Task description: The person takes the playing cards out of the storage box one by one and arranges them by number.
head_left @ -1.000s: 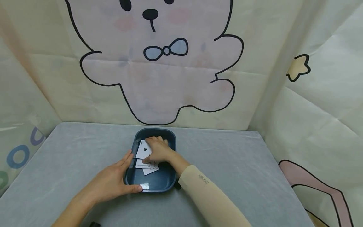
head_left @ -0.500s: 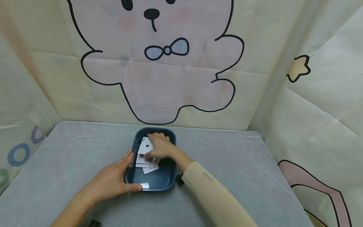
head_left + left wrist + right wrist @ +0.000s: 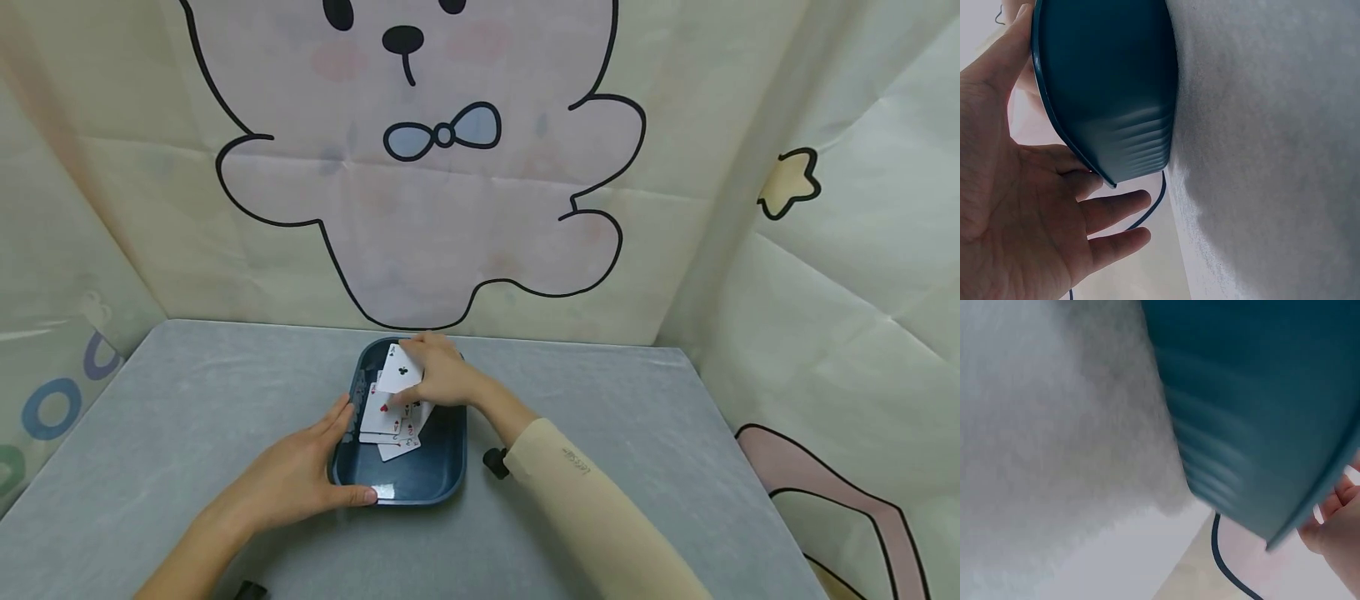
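Note:
A dark blue plastic tray (image 3: pixel 427 483) sits on the table. My left hand (image 3: pixel 300 467) grips its near left corner, thumb on the near rim, fingers along the left rim; in the left wrist view the last two fingers of this hand (image 3: pixel 1029 206) stretch out below the rim. Over the tray's far part, my right hand (image 3: pixel 442 373) pinches a white playing card (image 3: pixel 399 371) with a black club on it. Under that hand, several playing cards (image 3: pixel 378 423) lie overlapping in the tray, some with red marks. The right wrist view shows the right hand (image 3: pixel 1335 525) beyond the tray's rim (image 3: pixel 1300 515).
A grey cloth covers the table (image 3: pixel 600 433). Behind it hangs a pale curtain (image 3: pixel 712 167) with a cartoon bear. Black wrist gear (image 3: pixel 495 463) shows below the right sleeve (image 3: pixel 585 500). A dark curved line (image 3: pixel 1217 550) runs beyond the tray in the right wrist view.
My right hand has moved up and to the right with the club card, showing more of the cards beneath, including red hearts. The left hand and tray have stayed put.

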`<move>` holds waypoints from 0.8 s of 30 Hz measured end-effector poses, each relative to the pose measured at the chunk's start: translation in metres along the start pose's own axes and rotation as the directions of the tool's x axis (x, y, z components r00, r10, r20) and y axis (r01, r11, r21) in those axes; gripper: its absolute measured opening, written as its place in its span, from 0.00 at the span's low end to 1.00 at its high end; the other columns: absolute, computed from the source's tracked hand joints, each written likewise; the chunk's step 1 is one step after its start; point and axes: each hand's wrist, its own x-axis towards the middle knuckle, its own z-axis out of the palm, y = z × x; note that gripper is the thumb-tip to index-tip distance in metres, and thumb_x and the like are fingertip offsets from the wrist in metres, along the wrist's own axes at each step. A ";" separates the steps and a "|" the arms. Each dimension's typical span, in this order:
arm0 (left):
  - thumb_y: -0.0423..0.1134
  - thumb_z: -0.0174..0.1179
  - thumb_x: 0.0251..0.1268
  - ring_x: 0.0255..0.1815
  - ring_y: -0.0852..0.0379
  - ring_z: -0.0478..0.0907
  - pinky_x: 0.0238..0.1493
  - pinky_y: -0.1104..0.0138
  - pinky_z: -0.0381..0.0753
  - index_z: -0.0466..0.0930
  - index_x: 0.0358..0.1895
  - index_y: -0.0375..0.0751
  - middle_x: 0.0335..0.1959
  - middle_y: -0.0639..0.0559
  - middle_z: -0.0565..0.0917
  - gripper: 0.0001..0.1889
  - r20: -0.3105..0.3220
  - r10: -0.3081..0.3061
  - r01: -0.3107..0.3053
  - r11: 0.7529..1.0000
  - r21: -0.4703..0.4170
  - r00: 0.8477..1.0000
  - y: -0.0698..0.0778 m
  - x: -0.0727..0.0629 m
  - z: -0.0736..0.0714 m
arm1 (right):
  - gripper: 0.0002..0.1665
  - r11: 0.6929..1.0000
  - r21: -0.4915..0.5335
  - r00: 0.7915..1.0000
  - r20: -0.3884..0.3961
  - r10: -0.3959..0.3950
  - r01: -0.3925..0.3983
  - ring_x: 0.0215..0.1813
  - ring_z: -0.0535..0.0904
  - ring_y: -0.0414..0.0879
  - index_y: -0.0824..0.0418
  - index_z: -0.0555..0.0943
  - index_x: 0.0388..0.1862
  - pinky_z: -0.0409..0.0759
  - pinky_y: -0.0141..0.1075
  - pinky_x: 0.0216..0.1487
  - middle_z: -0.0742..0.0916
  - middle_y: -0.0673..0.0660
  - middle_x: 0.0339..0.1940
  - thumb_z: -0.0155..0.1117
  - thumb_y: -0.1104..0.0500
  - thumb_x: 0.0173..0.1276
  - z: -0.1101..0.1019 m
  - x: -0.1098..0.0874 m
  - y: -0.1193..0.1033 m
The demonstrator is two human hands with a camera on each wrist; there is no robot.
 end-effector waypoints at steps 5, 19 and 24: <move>0.82 0.67 0.45 0.71 0.31 0.73 0.63 0.39 0.77 0.55 0.83 0.33 0.84 0.37 0.56 0.71 -0.013 0.004 -0.004 1.000 -0.007 1.000 0.000 -0.001 0.000 | 0.52 0.999 0.040 0.999 -0.024 -0.030 0.031 0.70 0.66 0.55 0.60 0.68 0.80 0.71 0.52 0.68 0.74 0.61 0.72 0.80 0.49 0.60 -0.012 -0.007 0.004; 0.82 0.67 0.45 0.72 0.32 0.73 0.63 0.38 0.76 0.55 0.83 0.33 0.84 0.37 0.56 0.71 -0.023 0.013 -0.013 1.000 -0.012 1.000 0.000 -0.002 -0.001 | 0.51 0.993 0.111 0.998 -0.055 -0.029 0.035 0.76 0.62 0.58 0.62 0.67 0.80 0.68 0.57 0.73 0.69 0.63 0.77 0.78 0.54 0.60 -0.040 -0.030 0.020; 0.83 0.67 0.45 0.71 0.32 0.73 0.63 0.38 0.76 0.55 0.83 0.34 0.84 0.38 0.57 0.71 -0.025 0.006 -0.006 1.000 -0.012 1.000 0.000 -0.002 0.000 | 0.53 0.996 0.089 0.998 -0.062 0.005 0.000 0.77 0.61 0.58 0.59 0.67 0.81 0.68 0.58 0.73 0.68 0.61 0.79 0.79 0.54 0.59 -0.046 -0.037 0.031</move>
